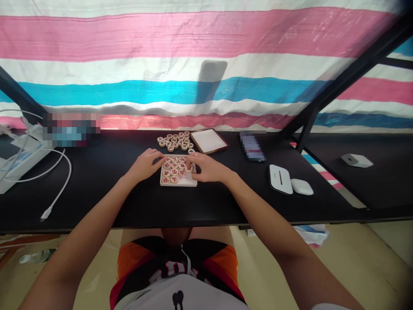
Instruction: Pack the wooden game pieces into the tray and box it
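Note:
A shallow white box point(178, 184) on the black table holds several round Chinese chess pieces point(174, 172) with red characters, laid side by side in rows. Bare box floor shows at its near right. My left hand point(147, 164) grips the far left corner of this box between thumb and fingers. Over the box's right side is my right hand point(206, 167), its fingers closed on a single Chinese chess piece point(189, 169), partly hidden by them. Beyond the box lies a loose cluster of Chinese chess pieces point(174, 140); one piece point(191, 151) sits close to my right fingers.
A box lid point(209, 140) lies behind my right hand. Farther right are a phone point(252, 146), a white flat case point(280, 179) and a small white case point(302, 187). A power strip point(22, 165) and white cable point(58, 200) occupy the left. Striped sheeting hangs behind the table.

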`<state>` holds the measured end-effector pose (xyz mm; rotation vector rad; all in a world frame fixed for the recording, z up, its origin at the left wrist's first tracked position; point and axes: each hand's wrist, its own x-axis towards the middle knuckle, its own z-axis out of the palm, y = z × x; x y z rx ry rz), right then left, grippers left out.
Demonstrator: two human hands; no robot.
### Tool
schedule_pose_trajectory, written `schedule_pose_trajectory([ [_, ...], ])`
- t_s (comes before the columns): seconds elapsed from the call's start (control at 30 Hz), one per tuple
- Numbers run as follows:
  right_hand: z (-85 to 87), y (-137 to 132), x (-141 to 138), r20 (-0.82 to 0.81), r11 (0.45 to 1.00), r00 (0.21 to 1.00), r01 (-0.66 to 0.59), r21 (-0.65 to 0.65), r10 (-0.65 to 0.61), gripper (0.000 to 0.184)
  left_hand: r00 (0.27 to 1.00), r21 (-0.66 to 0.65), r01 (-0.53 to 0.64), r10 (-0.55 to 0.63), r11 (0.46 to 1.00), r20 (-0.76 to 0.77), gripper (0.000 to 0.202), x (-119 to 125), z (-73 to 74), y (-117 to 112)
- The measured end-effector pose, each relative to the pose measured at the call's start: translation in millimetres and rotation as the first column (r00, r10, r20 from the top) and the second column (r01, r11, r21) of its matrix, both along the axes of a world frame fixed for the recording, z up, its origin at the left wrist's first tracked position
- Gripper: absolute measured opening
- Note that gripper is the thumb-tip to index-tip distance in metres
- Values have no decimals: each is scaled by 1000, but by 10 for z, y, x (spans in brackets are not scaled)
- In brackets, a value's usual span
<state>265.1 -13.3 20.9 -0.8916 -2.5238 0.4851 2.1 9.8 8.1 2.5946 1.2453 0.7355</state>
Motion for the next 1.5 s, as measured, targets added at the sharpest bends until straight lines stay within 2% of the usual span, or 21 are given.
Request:
schedule_pose_trajectory([
  [0.1, 13, -3, -16, 48, 1000, 999, -17, -5, 18, 16, 999, -35, 0, -1, 999, -33, 33, -4, -49, 17],
  [0.23, 17, -6, -39, 84, 999, 996, -39, -9, 40, 16, 1000, -83, 1, -1, 997, -4, 37, 31, -54, -7],
  [0.4, -1, 2, -20, 39, 998, 998, -57, 5, 57, 15, 1000, -181, -22, 21, 983, -6, 45, 37, -46, -17],
  [0.63, -58, 49, 4, 10, 997, 999, -31, -74, 32, 11, 1000, -202, -3, -2, 979, -22, 44, 31, -65, 4],
  [0.73, -77, 66, 6, 20, 998, 999, -24, -65, 26, 13, 1000, -210, -4, 1, 978, -16, 43, 32, -62, 20],
  [0.87, -87, 79, 8, 36, 998, 999, -3, -58, 5, 24, 1000, -230, -14, 15, 973, 3, 43, 19, -61, 47],
  [1.2, -178, 135, -6, 9, 999, 1000, 8, 42, -8, 33, 998, -250, -40, 48, 968, 27, 45, 26, -21, 48],
  [1.33, -178, 124, -8, -40, 996, 999, -5, 85, 8, 40, 995, -258, -83, 96, 963, 40, 41, 34, 10, 125],
  [1.5, -207, 156, 8, -109, 979, 988, 125, 158, -109, 27, 989, -221, -73, 42, 973, -144, 50, 55, 10, 330],
])
